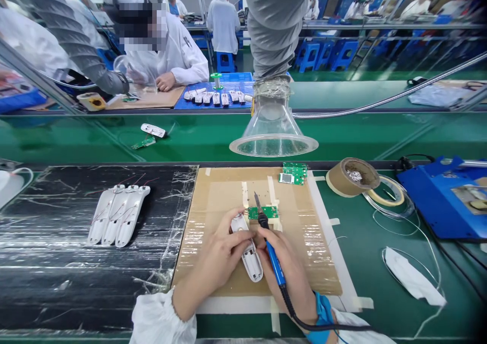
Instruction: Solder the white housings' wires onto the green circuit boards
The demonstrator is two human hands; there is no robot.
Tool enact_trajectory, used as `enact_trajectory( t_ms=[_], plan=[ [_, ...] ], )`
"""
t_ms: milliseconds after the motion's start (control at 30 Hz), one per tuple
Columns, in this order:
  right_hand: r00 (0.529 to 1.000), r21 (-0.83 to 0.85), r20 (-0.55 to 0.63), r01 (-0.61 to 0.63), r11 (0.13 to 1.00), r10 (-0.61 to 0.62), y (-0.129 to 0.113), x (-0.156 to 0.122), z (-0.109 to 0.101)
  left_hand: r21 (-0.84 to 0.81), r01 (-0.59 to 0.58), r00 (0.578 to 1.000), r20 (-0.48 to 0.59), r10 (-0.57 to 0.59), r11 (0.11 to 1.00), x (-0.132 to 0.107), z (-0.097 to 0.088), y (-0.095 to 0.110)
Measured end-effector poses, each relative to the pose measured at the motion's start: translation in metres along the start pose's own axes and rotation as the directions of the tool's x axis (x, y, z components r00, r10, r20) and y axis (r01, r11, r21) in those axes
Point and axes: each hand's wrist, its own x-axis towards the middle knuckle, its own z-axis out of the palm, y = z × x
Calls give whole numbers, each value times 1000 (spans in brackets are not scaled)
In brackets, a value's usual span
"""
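My left hand [218, 255] rests on a white plastic housing [249, 256] lying on the cardboard mat [304, 263], fingers pinching its upper end. My right hand [291, 273] grips a blue-handled soldering iron [272, 252]; its tip points up and away, just left of a small green circuit board [263, 212] taped to the mat. The board lies directly above the housing. A blue wrist strap circles my right wrist.
Three white housings [117, 221] lie on the black mat at left. A clear fume hood [273, 131] hangs over the bench. Green boards [293, 173], a tape roll [353, 176], a blue station [441, 197] and a white mask [413, 280] sit right. Co-workers sit beyond the conveyor.
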Motion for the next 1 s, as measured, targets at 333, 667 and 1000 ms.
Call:
enact_trajectory(
  t_ms=[333, 667, 1000],
  plan=[
    [998, 10, -68, 20, 1000, -19, 0, 5, -9, 55, 89, 995, -37, -87, 994, 4, 6, 7],
    [973, -10, -220, -66, 998, 63, 10, 0, -48, -98, 275, 916, -274, -291, 957, 21, 30, 23],
    [926, 104, -238, -274, 956, 292, 2, -21, -65, 93, 368, 899, -288, -329, 925, 28, 42, 30]
  ],
)
